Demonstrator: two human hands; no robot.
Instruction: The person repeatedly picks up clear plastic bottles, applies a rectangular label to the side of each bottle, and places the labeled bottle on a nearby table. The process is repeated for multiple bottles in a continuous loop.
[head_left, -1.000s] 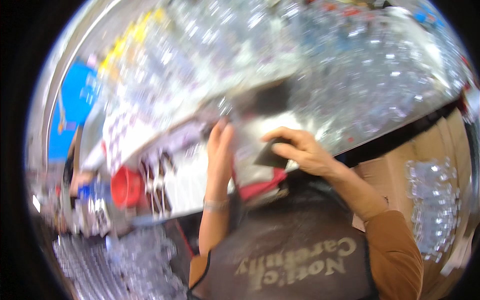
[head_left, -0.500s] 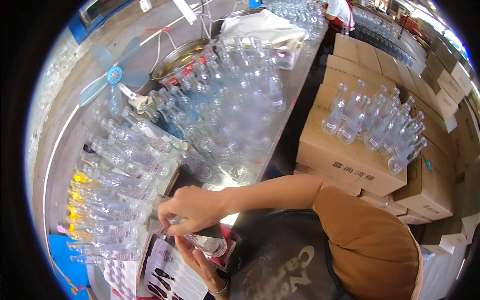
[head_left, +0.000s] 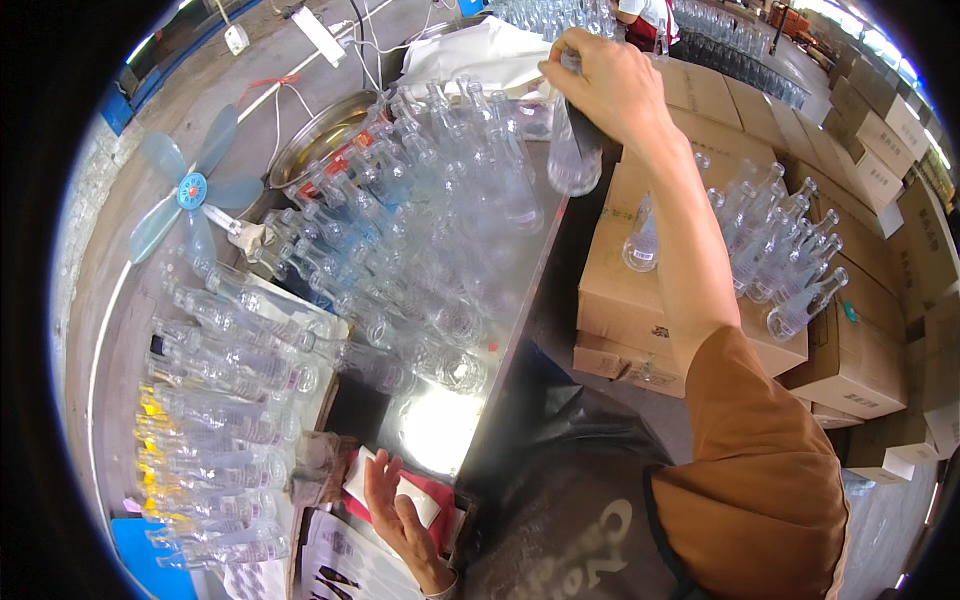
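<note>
At the far edge of the table my right hand [head_left: 612, 92] is closed round the neck of a clear glass bottle [head_left: 574, 168], which hangs base down. A dark flat piece shows between the bottle and my palm; I cannot make out what it is. Down by the table's near edge my left hand [head_left: 402, 515] is open, its fingers spread and nothing in them. Right behind those fingers lie a white block [head_left: 418, 503] and a red cloth [head_left: 440, 492]. A sheet with dark, bottle-shaped prints [head_left: 345, 550] lies to the left of that hand.
Many clear bottles [head_left: 430, 230] stand on the table, and several more lie in a row [head_left: 220, 410] at the left. A blue fan [head_left: 192, 190] and a metal basin [head_left: 325, 140] sit behind. Cardboard boxes [head_left: 625, 310] with bottles on top are at right.
My right hand has carried the bottle from beside my left hand up to the table's far edge. My left hand has come off the bottle and opened. The view has shifted slightly.
</note>
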